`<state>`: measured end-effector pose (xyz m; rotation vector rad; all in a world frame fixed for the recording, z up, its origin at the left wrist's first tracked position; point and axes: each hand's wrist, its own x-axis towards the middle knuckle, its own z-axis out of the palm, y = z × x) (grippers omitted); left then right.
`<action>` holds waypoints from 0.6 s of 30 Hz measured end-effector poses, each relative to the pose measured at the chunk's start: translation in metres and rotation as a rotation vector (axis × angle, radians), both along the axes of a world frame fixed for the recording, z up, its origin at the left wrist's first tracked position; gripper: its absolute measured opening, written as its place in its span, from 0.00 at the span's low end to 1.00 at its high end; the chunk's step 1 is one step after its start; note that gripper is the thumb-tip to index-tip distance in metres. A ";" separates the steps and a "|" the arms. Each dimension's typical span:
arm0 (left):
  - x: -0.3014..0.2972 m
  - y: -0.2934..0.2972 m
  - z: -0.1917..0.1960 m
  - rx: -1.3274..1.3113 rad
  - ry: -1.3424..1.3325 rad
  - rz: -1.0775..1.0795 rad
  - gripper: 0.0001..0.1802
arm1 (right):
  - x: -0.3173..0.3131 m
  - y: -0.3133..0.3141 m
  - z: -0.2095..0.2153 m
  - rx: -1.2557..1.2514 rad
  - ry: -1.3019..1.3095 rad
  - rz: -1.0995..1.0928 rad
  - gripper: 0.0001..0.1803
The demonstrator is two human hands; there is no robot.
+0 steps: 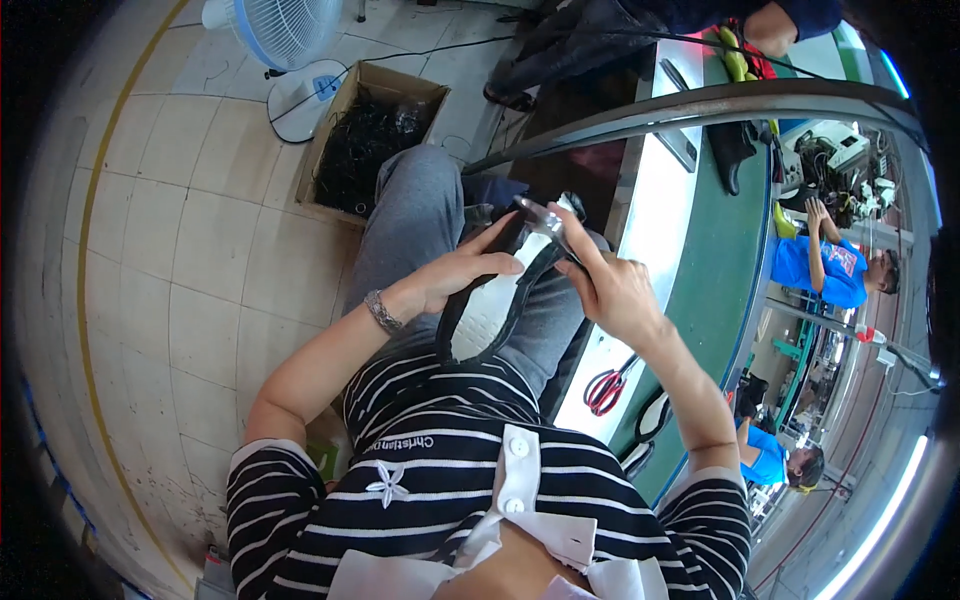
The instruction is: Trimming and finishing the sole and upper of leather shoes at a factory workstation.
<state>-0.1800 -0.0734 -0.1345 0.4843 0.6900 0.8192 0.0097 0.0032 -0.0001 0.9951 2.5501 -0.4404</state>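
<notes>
One black shoe [485, 310], white underside exposed, seemingly unfinished, clamped between your left hand [450, 278] and right hand [622, 292]; two similar pieces [653, 417] untouched on the bench [712, 300].

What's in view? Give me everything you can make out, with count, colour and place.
Held shoe: 1, black with white underside, over the lap
Shiny piece: 1, silvery, at shoe's far end; type unclear
Scissors: 1, red and black handles, right of lap
Shoe parts: at least 2, black and white, lower right
Boot: 1, black, upper right
Work surface: 1, green, right
Box: 1, brown, floor, holding black scraps
Fan: 1, white and blue, upper left
Co-workers: 3, two in blue, right and top
Left-hand fingers: on shoe's left
Right-hand fingers: at shoe's right
</notes>
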 end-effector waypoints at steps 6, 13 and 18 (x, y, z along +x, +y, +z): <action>-0.003 0.000 0.002 -0.012 0.008 -0.065 0.60 | -0.001 -0.013 -0.003 -0.039 -0.102 -0.049 0.37; -0.006 0.001 0.000 0.055 0.035 -0.100 0.65 | -0.002 -0.028 -0.006 -0.050 0.143 -0.061 0.38; -0.004 -0.006 -0.021 0.127 0.102 -0.122 0.67 | -0.013 -0.040 0.013 -0.059 0.147 -0.016 0.38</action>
